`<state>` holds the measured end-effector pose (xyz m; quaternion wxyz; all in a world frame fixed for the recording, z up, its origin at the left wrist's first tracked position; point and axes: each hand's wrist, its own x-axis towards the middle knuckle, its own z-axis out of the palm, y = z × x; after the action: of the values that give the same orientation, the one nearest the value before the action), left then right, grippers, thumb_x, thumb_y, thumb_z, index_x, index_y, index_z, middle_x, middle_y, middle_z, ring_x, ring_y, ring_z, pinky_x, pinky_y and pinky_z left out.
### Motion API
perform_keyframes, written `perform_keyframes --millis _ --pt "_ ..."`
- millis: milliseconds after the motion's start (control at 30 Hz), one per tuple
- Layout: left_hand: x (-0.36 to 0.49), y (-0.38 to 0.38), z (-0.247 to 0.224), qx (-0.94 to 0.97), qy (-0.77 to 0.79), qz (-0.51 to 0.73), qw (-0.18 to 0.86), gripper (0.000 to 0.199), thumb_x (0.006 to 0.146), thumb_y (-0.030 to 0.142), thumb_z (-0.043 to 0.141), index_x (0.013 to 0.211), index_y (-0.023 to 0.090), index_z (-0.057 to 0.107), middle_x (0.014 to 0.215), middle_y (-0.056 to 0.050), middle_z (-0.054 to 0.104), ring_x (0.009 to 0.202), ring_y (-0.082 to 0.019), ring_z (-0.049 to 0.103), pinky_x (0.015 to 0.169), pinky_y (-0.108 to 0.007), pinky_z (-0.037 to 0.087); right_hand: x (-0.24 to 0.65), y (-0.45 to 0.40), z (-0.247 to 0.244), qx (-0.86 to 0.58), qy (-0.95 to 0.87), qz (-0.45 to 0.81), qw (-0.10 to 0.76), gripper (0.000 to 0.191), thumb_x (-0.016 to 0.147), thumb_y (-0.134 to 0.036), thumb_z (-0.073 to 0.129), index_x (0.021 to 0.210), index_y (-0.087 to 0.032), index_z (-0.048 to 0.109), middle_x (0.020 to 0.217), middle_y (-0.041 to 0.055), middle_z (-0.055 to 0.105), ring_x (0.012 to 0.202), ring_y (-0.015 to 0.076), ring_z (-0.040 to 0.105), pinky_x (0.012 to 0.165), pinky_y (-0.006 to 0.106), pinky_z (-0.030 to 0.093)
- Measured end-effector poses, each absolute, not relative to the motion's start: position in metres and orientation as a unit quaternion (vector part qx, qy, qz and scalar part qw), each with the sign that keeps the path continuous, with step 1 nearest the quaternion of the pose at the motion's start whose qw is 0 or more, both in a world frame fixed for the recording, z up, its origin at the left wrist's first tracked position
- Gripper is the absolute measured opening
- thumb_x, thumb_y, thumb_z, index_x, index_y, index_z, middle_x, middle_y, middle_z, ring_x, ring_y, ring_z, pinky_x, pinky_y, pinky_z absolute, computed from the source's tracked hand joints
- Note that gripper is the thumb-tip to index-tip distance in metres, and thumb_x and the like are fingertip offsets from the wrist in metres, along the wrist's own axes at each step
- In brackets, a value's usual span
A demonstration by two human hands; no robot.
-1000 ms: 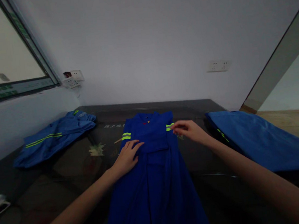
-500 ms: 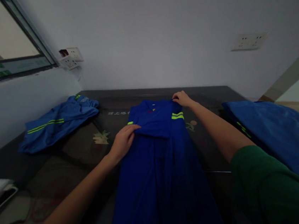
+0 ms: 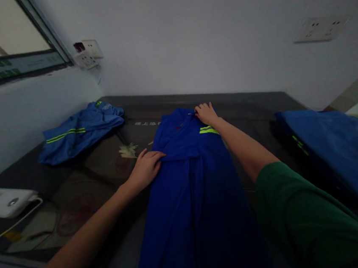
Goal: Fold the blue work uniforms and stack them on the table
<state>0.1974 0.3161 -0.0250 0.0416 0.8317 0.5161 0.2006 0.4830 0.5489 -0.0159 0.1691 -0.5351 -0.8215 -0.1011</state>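
A deep blue garment (image 3: 184,184) with yellow-green stripes near its right shoulder lies lengthwise on the dark table (image 3: 108,192), collar at the far end. A folded part lies across its upper half. My left hand (image 3: 146,167) pinches the left edge of that folded part, thumb and fingertips together. At the far right, by the collar and shoulder, my right hand (image 3: 206,113) rests on the cloth with its fingers a little apart, palm down.
A crumpled blue garment (image 3: 81,133) with yellow-green stripes lies at the back left. Folded blue cloth (image 3: 340,147) is stacked on the right. A white device (image 3: 8,202) with a cable sits at the left edge. Behind the table stands a wall with sockets (image 3: 321,28).
The garment's left shoulder stripe is no longer seen and its left side has been drawn inward. My right hand has moved slightly left and its fingers have spread. The view has shifted.
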Motion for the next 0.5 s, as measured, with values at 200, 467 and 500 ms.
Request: perform_keyframes --millis 200,467,500 --pt "0.233 0.312 -0.03 0.873 0.454 0.179 -0.011 0.055 0.085 0.016 0.051 0.139 0.019 0.044 0.144 -0.012 0.046 0.134 -0.025 0.041 0.115 -0.05 0.028 0.481 0.467 0.019 -0.403 -0.878 -0.023 0.256 0.027 0.09 -0.017 0.05 0.114 -0.019 0.061 0.113 0.0106 0.062 0.109 0.025 0.054 0.096 0.042 0.041" --pt "0.263 0.332 -0.043 0.868 0.464 0.174 0.031 0.052 0.088 0.012 0.043 0.14 0.017 0.044 0.146 -0.012 0.045 0.136 -0.023 0.04 0.113 -0.044 0.034 0.499 0.362 0.009 -0.237 -0.966 0.073 0.067 0.034 0.081 -0.004 0.056 0.1 -0.027 0.072 0.107 0.0067 0.057 0.098 0.02 0.053 0.085 0.034 0.044" --pt "0.264 0.332 -0.043 0.868 0.463 0.174 0.033 0.05 0.09 0.013 0.042 0.139 0.017 0.045 0.146 -0.012 0.046 0.136 -0.023 0.041 0.113 -0.044 0.034 0.5 0.361 0.007 -0.247 -0.965 0.06 0.069 0.031 0.082 -0.006 0.057 0.098 -0.027 0.073 0.107 0.0073 0.056 0.098 0.0208 0.053 0.085 0.035 0.044"
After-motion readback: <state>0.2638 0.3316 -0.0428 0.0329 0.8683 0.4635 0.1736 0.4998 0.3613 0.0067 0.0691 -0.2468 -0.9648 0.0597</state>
